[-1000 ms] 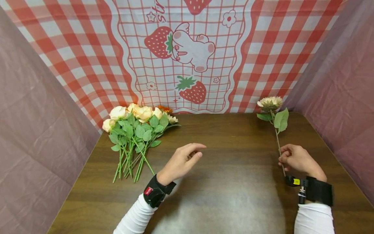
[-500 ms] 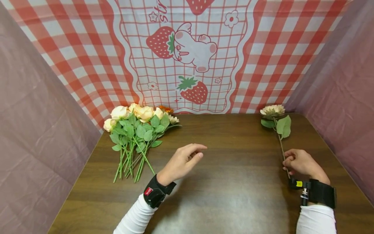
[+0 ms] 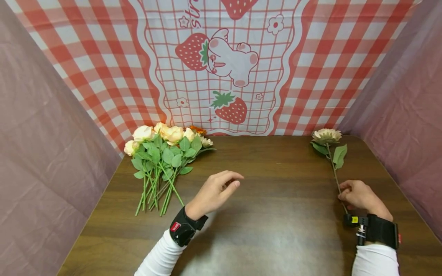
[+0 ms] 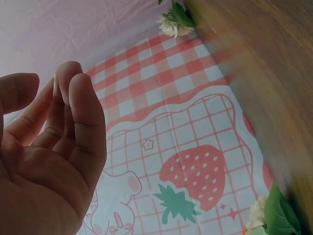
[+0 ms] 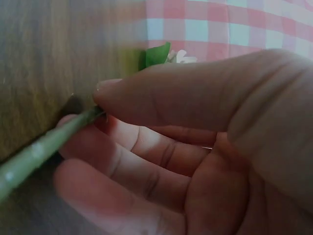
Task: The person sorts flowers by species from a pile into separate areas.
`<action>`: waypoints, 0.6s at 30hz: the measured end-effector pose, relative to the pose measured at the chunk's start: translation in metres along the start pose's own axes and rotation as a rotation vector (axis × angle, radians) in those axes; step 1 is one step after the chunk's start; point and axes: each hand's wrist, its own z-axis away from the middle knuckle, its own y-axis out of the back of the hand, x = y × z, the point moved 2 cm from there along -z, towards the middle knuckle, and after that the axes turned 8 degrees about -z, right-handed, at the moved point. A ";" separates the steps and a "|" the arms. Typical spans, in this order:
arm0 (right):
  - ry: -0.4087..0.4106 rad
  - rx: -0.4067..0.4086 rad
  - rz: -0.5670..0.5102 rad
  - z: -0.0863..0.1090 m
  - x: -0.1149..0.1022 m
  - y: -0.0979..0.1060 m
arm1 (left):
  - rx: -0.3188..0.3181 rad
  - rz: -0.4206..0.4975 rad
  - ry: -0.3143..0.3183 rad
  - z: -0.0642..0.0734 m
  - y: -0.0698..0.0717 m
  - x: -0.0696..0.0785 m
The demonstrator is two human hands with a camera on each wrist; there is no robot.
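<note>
On the right of the table, my right hand (image 3: 360, 197) pinches a single cream flower (image 3: 327, 137) by the lower part of its stem. Two green leaves grow below its head, which points toward the back edge. In the right wrist view the thumb presses the green stem (image 5: 36, 152) against the fingertips, low over the wood. My left hand (image 3: 214, 193) holds nothing; its fingers are loosely bent over the middle of the table, and its palm (image 4: 49, 171) shows bare in the left wrist view. To its left lies a bunch of flowers (image 3: 169, 155), mostly cream roses.
The brown wooden table (image 3: 269, 230) ends at a red-and-white checked cloth (image 3: 321, 57) with strawberry prints. Pinkish curtains (image 3: 411, 99) flank both sides. An orange bloom (image 3: 198, 130) peeks out at the back of the bunch, whose stems point toward the person.
My right hand has moved slightly right and toward the person, bringing the cream flower lower, nearer the tabletop. The left hand and the bunch have stayed in place.
</note>
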 end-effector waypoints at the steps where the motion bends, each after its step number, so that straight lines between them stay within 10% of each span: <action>1: 0.003 0.004 0.002 0.000 0.000 0.000 | 0.002 -0.003 0.001 0.000 0.001 0.000; 18: 0.001 -0.003 0.074 0.001 0.002 0.004 | 0.003 -0.027 0.016 0.008 0.012 -0.006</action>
